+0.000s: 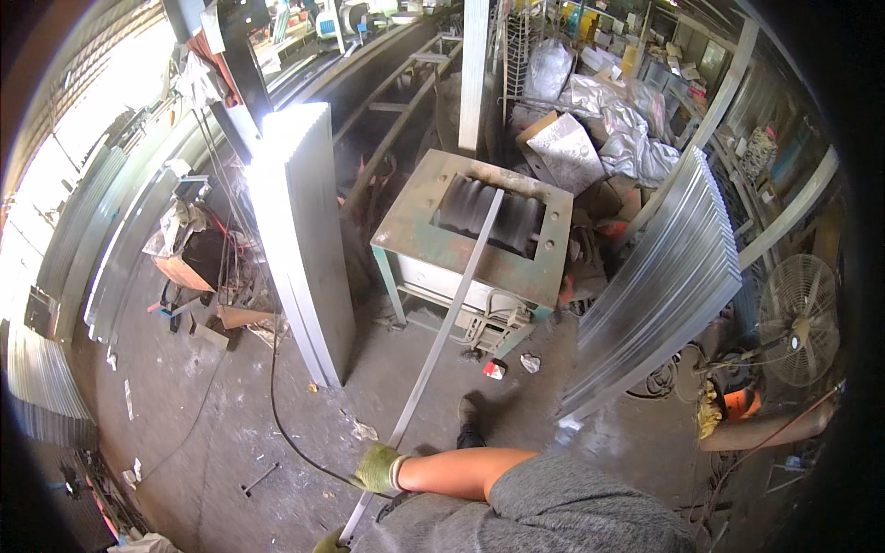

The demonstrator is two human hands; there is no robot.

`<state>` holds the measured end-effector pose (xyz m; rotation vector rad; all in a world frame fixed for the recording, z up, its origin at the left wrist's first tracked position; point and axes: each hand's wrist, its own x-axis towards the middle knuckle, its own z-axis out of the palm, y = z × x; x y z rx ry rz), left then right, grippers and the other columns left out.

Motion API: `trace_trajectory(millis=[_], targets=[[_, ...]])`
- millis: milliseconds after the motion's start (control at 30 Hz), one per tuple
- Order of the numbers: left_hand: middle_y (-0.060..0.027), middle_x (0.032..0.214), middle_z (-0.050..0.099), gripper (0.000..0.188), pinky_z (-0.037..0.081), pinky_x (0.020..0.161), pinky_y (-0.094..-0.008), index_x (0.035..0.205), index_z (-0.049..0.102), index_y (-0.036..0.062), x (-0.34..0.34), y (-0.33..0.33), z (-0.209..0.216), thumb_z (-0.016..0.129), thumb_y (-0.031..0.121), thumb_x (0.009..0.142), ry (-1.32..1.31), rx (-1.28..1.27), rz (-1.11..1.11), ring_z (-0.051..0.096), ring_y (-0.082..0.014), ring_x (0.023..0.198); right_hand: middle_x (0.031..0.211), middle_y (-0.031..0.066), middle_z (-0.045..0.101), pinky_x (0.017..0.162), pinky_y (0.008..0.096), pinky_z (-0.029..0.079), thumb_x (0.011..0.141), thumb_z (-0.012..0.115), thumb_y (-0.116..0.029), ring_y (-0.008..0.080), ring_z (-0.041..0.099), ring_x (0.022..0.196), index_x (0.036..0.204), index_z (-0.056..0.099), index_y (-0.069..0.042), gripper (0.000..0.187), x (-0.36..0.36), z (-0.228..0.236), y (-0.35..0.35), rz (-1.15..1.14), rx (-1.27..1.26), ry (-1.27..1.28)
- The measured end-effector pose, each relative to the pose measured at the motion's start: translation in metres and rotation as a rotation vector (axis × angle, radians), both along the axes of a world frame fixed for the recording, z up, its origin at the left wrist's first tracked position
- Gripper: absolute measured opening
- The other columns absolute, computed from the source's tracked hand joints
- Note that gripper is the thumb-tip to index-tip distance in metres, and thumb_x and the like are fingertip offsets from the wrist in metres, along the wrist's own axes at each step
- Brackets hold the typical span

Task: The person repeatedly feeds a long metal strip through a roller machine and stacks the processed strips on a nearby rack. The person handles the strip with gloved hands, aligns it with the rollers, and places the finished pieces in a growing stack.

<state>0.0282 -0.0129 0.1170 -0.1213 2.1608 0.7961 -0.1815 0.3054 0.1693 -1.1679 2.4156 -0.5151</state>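
A long, narrow metal bar slants up from the lower edge to a green-framed machine. Its far end lies over the dark ribbed rollers in the machine's top opening. My right hand, in a green work glove, is closed around the bar in front of my body. Below it, at the bar's near end, my gloved left hand grips the bar and is partly cut off by the picture's edge. A grey sleeve covers my right upper arm.
Tall stacks of shiny metal lengths stand left and right of the machine. A round floor fan is at the far right. A black cable runs across the floor. A white post rises behind the machine.
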Motion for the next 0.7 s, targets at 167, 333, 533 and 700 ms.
trace_trajectory(millis=[167,333,533,700], targets=[[-0.0269,0.111,0.079,0.055,0.059,0.091,-0.0561,0.145,0.067,0.0162,-0.036,0.05,0.034,0.076,0.042,0.097,0.021,-0.098,-0.006,0.076,-0.0479,0.107,0.076,0.0154,0.077,0.076,0.0573,0.06,0.109,0.053,-0.047,0.0394,0.076,0.074,0.077,0.08,-0.011,0.055,-0.047,-0.005,0.037,-0.137,-0.05,0.156],[-0.0301,0.108,0.077,0.04,0.058,0.089,-0.0635,0.122,0.074,0.0109,-0.152,0.17,0.047,0.066,0.044,0.102,0.181,-0.222,-0.099,0.073,-0.0536,0.106,0.111,0.0091,0.077,0.093,0.0527,0.057,0.103,0.062,-0.042,0.0297,0.072,0.103,0.102,0.08,-0.011,0.035,-0.144,-0.002,0.131,-0.182,-0.026,0.406],[-0.0312,0.106,0.077,0.045,0.059,0.092,-0.0632,0.114,0.077,0.0046,-0.307,0.303,0.051,0.059,0.046,0.106,0.302,-0.158,-0.232,0.074,-0.0533,0.104,0.136,0.0207,0.071,0.109,0.054,0.055,0.091,0.073,-0.005,0.0421,0.068,0.125,0.127,0.07,-0.003,0.036,-0.146,0.022,0.243,-0.794,-0.699,0.5],[-0.0335,0.113,0.076,0.056,0.056,0.1,-0.0616,0.111,0.079,0.0021,-0.443,0.422,0.061,0.048,0.049,0.108,0.378,-0.181,-0.337,0.073,-0.0528,0.112,0.134,0.0196,0.074,0.11,0.0538,0.053,0.094,0.073,-0.007,0.042,0.069,0.125,0.133,0.069,-0.005,0.039,-0.057,-0.044,0.342,-1.333,-0.418,0.445]])
